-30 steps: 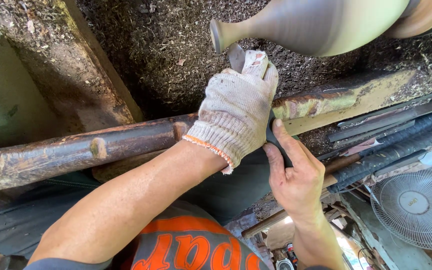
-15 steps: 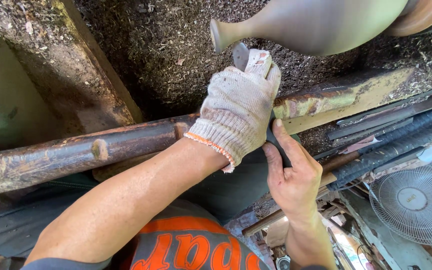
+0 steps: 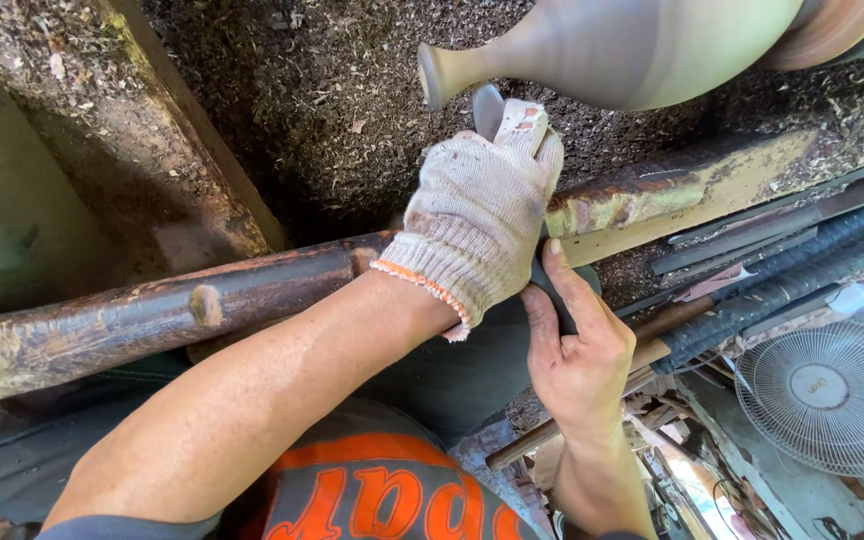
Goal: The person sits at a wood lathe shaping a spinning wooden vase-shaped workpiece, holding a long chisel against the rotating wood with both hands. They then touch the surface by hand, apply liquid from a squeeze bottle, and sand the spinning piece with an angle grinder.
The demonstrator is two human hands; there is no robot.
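The left hand (image 3: 477, 215), in a knitted cotton work glove, is closed over a dark turning chisel (image 3: 488, 108) and presses it down on the long rusty tool rest bar (image 3: 202, 305). The chisel's rounded metal tip sticks out past the gloved fingertips, just under the narrow neck of the grey-brown vase-shaped workpiece (image 3: 612, 45), which lies sideways on the lathe; whether tip and neck touch cannot be told. The bare right hand (image 3: 577, 350) sits just behind and below the glove, gripping the chisel's dark handle, thumb laid along it. One chisel, one workpiece, one glove and two hands are in view. Wood shavings (image 3: 352, 110) cover the ground beyond. One white fan (image 3: 827, 395) stands at the lower right, beside several dark ribbed rods (image 3: 802, 275).
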